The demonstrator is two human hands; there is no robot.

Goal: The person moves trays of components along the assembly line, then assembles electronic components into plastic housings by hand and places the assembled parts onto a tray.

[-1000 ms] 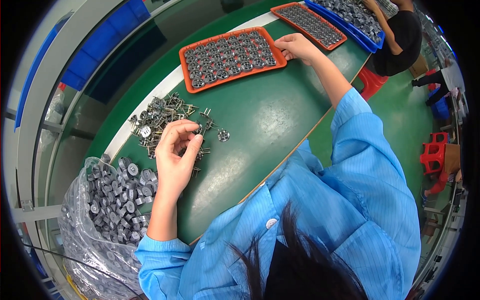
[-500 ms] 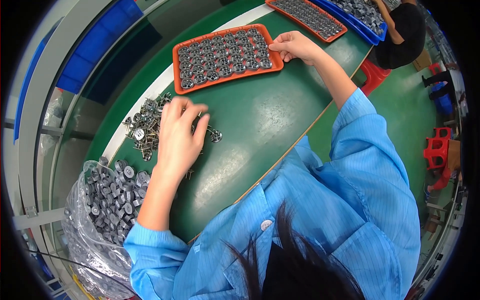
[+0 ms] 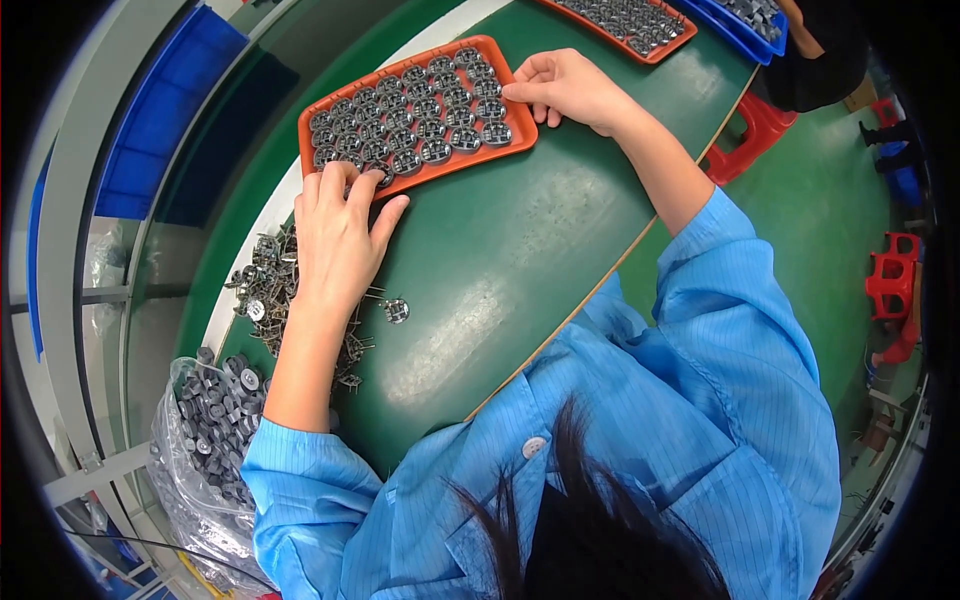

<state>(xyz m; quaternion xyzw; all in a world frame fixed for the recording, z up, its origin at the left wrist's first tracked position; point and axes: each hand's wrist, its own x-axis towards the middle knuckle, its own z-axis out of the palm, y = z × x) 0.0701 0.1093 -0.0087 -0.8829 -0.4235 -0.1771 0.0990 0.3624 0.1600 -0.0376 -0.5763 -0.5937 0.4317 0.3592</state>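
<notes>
An orange tray (image 3: 470, 160) on the green table holds rows of round dark parts (image 3: 430, 128) with shiny component tops. My right hand (image 3: 565, 92) pinches the tray's right rim between thumb and curled fingers. At the near-left corner, my left hand (image 3: 335, 235) reaches over the rim, its fingertips on or just above the round parts there. Its thumb stands apart from the fingers, and nothing shows between them. Beneath and beside that hand lies a heap of small round circuit boards (image 3: 262, 285) with metal pins. One loose circuit board (image 3: 396, 310) lies to the right of the heap.
A clear plastic bag (image 3: 185, 480) full of grey round caps (image 3: 215, 410) stands at the lower left. At the far right are another filled orange tray (image 3: 672, 50) and a blue bin (image 3: 740, 35) of grey parts, near a person's arm. Red stools (image 3: 755, 135) stand beyond the table's edge.
My left hand has moved from the circuit-board heap up to the tray's near-left corner. The right hand keeps hold of the rim. The whole view has shifted a little.
</notes>
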